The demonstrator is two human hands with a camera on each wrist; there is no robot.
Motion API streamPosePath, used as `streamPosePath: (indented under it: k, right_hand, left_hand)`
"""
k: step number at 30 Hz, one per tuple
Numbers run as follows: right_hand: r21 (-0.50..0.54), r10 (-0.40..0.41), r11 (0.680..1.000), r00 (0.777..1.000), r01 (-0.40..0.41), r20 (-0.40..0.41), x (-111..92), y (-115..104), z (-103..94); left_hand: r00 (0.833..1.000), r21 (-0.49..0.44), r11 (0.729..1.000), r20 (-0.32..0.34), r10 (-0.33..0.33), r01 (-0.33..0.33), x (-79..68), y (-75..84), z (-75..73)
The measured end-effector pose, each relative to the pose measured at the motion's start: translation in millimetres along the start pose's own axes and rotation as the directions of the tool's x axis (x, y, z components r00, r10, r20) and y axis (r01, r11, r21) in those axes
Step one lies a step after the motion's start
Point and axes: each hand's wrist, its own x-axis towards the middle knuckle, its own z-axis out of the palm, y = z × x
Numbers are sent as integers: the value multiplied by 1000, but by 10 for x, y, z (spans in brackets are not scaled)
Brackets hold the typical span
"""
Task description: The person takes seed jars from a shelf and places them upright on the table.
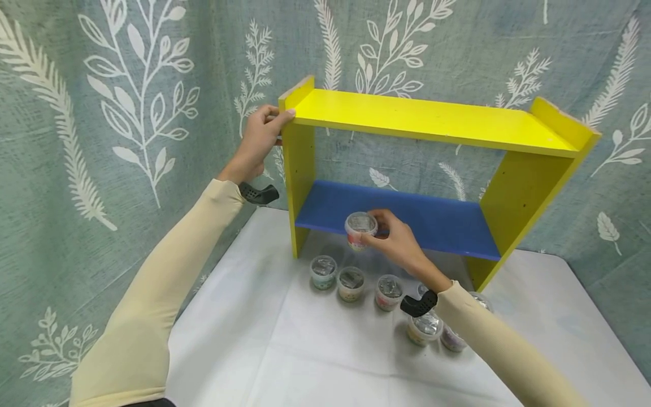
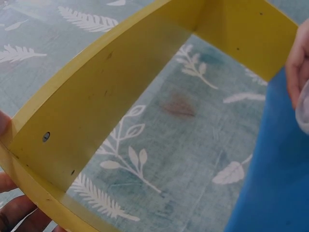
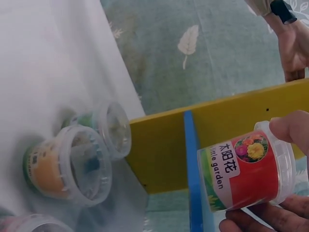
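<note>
My left hand (image 1: 263,135) grips the upper left corner of a yellow shelf unit (image 1: 407,116), thumb on the front edge and fingers around the outer side. In my right hand (image 1: 399,240) is a small clear plastic tub (image 1: 361,229), pinched by its rim over the front edge of the blue shelf board (image 1: 407,215). The right wrist view shows that tub's red label (image 3: 256,176) with a flower picture and "little garden" print. Below, on the table, a green-labelled tub (image 1: 323,272), an orange-labelled tub (image 1: 351,284) and a red-labelled tub (image 1: 389,293) stand in a row.
Several more tubs (image 1: 425,328) with silvery packets inside stand close together under my right forearm, which partly hides them. A white cloth (image 1: 229,339) covers the table. Behind the shelf unit hangs a green leaf-patterned curtain (image 1: 213,85).
</note>
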Motion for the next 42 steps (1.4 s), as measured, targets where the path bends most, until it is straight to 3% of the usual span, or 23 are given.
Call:
streamPosePath:
  k: [42]
  right_hand:
    - [-24,47,999,994,-45,95,-751,293,-138]
  left_hand:
    - [1000,2,1000,-5,22,-22,-4,-11,9]
